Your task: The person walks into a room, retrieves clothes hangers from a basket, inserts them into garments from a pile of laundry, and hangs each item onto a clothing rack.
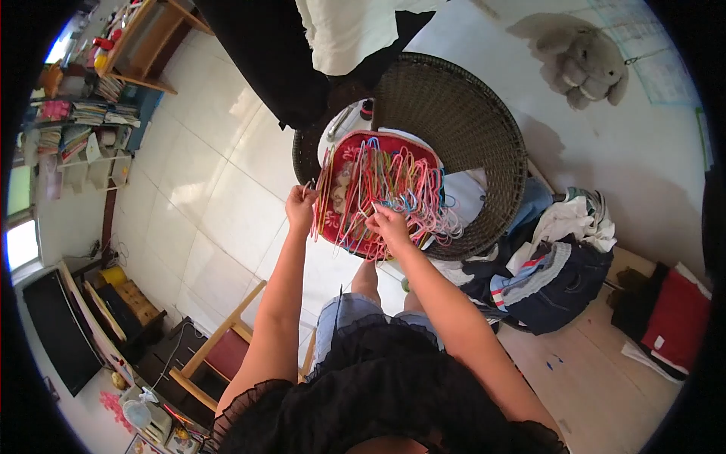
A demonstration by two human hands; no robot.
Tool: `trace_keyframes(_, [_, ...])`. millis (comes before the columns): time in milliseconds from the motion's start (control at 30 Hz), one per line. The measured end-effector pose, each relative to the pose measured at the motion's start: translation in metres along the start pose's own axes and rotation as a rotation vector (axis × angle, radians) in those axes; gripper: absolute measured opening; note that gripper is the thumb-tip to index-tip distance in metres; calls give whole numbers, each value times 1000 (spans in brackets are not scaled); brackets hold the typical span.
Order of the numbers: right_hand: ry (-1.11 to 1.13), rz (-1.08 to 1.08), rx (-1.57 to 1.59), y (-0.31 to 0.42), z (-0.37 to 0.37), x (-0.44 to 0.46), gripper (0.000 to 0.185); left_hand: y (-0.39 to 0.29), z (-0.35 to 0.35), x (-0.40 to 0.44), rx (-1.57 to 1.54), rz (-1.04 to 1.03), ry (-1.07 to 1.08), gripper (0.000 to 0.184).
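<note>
A heap of thin, brightly coloured clothes hangers (406, 178) lies on a red patterned cushion (330, 225) in the round wicker chair (454, 83). At the heap's near side is my right hand (388, 225), its fingers pinched on a hanger among the others. My left hand (301, 203) is raised just left of the cushion with fingertips pressed together. Something thin and small shows at those fingertips, too fine to make out. Most hangers overlap, so single ones are hard to separate by eye.
Black and white cloth (348, 34) hangs over the chair's far side. Piled clothes (552, 265) lie to the right, folded red and black garments (673, 321) beyond them. A wooden chair (223, 344) stands at lower left. A plush rabbit (582, 60) hangs on the wall.
</note>
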State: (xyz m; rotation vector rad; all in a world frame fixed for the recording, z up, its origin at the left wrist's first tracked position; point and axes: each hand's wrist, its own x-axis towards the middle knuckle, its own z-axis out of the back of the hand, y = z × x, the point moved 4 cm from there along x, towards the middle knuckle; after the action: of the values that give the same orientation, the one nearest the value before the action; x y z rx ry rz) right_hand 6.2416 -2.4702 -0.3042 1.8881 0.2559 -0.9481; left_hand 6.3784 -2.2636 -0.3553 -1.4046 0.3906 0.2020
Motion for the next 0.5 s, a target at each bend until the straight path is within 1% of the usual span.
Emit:
trace_keyframes(133, [-40, -41, -117, -8, -3, 20, 36, 5, -6, -3, 59, -1, 21, 12])
trace_keyframes(267, [-39, 2, -128, -7, -10, 38, 34, 10, -5, -3, 65, 43, -16, 10])
trace_keyframes(333, [-76, 4, -174, 6, -14, 28, 33, 12, -1, -2, 86, 49, -27, 10])
trace_keyframes(400, [-121, 111, -11, 19, -12, 13, 34, 9, -5, -1, 33, 25, -15, 8])
trace_keyframes(500, [-85, 158, 60, 42, 5, -30, 33, -1, -19, -4, 20, 43, 31, 8])
